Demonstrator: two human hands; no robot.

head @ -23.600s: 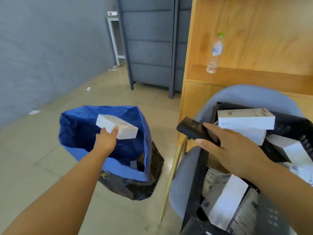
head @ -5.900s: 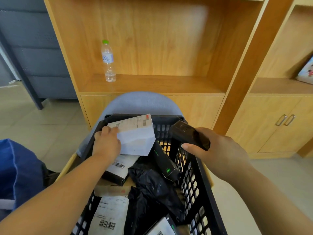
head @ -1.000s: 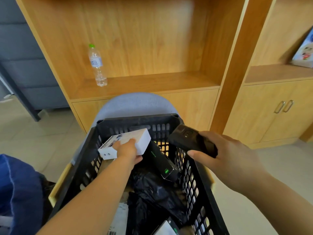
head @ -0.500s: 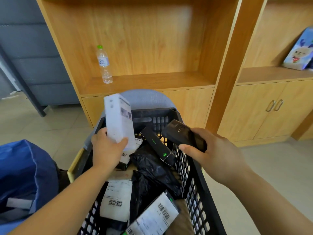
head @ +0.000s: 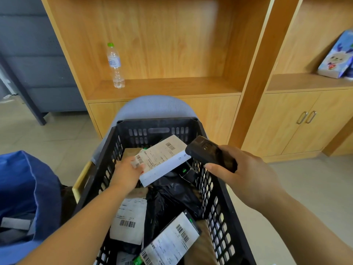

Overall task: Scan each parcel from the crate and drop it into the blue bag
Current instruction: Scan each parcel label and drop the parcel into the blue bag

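Parcel labels (head: 160, 156) — barcodes only, print illegible.

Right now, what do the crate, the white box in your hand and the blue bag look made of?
Crate: black moulded plastic, matte, slotted walls. White box: probably smooth cardboard, crisp edges, printed paper label. Blue bag: fabric or woven plastic, given its soft folds; weave unclear.

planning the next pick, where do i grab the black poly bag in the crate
Pinch a raised fold of the black poly bag from straight above: it is limp, edgeless, and the crate wall and labelled parcels crowd its sides.
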